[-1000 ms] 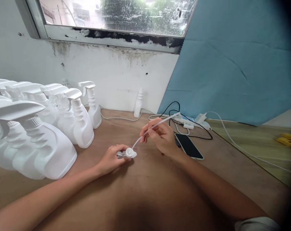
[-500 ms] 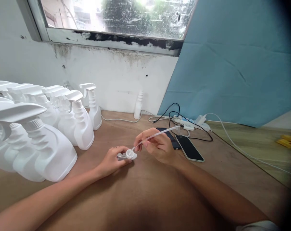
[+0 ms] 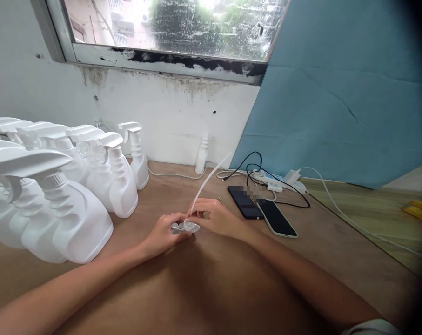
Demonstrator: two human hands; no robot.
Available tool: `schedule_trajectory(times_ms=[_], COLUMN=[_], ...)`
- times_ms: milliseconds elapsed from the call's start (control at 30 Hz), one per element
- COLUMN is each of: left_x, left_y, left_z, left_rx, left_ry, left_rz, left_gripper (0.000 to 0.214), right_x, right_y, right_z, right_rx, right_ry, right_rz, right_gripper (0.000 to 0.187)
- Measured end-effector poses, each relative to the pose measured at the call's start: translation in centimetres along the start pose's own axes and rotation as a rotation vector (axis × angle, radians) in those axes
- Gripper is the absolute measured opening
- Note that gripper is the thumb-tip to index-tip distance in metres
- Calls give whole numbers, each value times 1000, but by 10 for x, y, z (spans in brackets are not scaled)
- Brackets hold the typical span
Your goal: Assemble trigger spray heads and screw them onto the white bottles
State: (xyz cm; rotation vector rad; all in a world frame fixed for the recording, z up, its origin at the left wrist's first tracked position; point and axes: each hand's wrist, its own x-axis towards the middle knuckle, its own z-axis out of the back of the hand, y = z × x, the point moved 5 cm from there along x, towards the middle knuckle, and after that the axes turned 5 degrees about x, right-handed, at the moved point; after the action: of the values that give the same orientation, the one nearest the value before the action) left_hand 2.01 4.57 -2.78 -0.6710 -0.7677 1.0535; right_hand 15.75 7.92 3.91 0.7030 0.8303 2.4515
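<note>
My left hand (image 3: 167, 232) is closed around a white spray trigger head (image 3: 189, 226), held low over the tabletop with its round collar facing up. A thin, whitish dip tube (image 3: 204, 183) rises from the collar and leans up to the right, curving slightly. The fingers of my right hand (image 3: 212, 216) pinch this tube near its lower end, close against the collar. Fingers hide the exact spot where tube and collar meet.
Many white spray bottles (image 3: 81, 218) crowd the left side. A bottle without a trigger (image 3: 203, 153) stands by the wall. Two phones (image 3: 278, 217), a power strip (image 3: 294, 182) and tangled cables (image 3: 259, 167) lie to the right.
My right hand has slid down and left along the tube to the collar. The tube has swung from a low rightward slant to a steeper one. My left hand keeps its grip.
</note>
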Motion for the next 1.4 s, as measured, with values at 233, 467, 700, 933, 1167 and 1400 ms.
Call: schedule_trajectory(times_ms=[233,467,700,933,1167,1400], left_x=[1,3,4,4,2,3], left_y=[3,4,5,2,5,17], left_z=[-1,-2,-2,-1,-2,3], left_rx=[-3,-20,-27,-35,-66,-247], left_ry=[7,19,30,45,35,-106], left_rz=[17,30,47,42,75,214], left_gripper=[22,20,24,24,25,46], right_x=[0,0,3,0,-2,0], right_y=[-12,-18,-19,-25,-30,-51], right_z=[-5,-11,-15,-19,-19,-10], right_rx=[32,77,95,99,152,445], right_ry=[-10,-49,-8,-14,-15,-167], right_rz=[-100,-157,-201,-173,-210,-252], right_gripper=[10,13,16,16,16,32])
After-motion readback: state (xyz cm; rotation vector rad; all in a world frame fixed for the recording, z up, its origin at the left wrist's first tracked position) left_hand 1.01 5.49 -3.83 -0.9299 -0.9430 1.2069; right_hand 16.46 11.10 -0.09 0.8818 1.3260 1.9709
